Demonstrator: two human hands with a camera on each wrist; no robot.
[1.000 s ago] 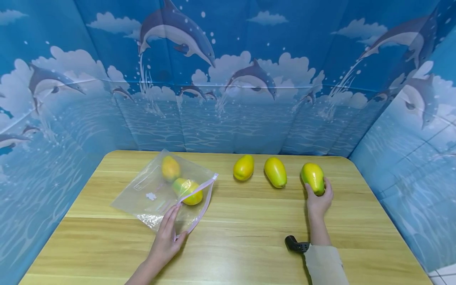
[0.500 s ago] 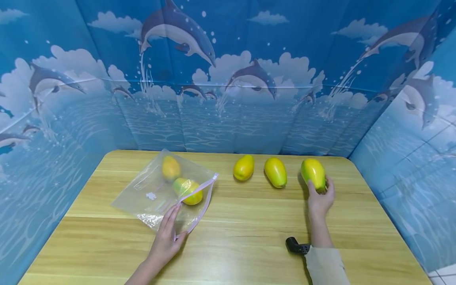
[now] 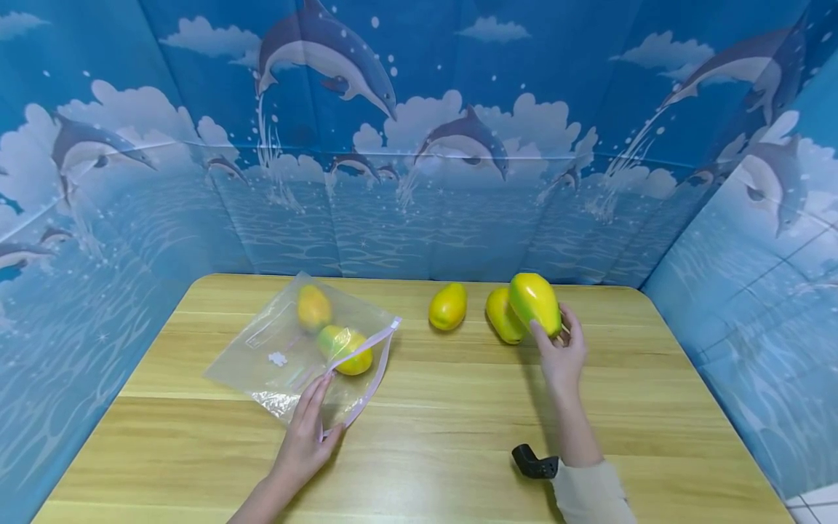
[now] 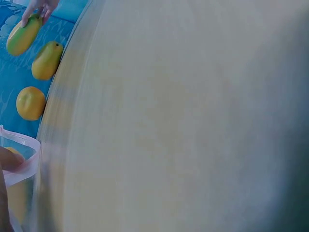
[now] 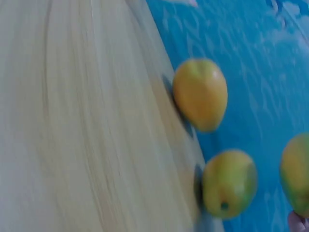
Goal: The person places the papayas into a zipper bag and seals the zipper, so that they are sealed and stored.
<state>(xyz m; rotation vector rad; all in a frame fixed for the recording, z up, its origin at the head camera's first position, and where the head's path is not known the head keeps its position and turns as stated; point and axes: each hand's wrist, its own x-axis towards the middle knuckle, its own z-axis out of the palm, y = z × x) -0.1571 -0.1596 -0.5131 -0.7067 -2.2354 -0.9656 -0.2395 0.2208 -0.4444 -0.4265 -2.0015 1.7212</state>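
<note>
My right hand (image 3: 564,356) grips the lower end of a yellow-green papaya (image 3: 535,304), raised above the table. In the head view this fruit overlaps a second papaya (image 3: 501,317) behind it. Another papaya (image 3: 448,306) lies farther left. My left hand (image 3: 305,429) holds the pinkish zip edge of a clear zip bag (image 3: 262,364), which lies flat with its mouth facing right. Inside the bag are two more fruits, one papaya (image 3: 314,308) deep in it and one papaya (image 3: 353,356) near the mouth. The left wrist view catches the thumb (image 4: 12,159) at the bag's rim.
A wooden table (image 3: 445,451) carries everything. Blue dolphin-printed curtains (image 3: 419,218) stand behind it and along both sides. A black wrist mount (image 3: 533,463) sticks out beside the right sleeve (image 3: 592,491).
My right hand has lifted the rightmost papaya off the table and carried it left, up to the papaya beside it. The left hand and the bag have stayed in place.
</note>
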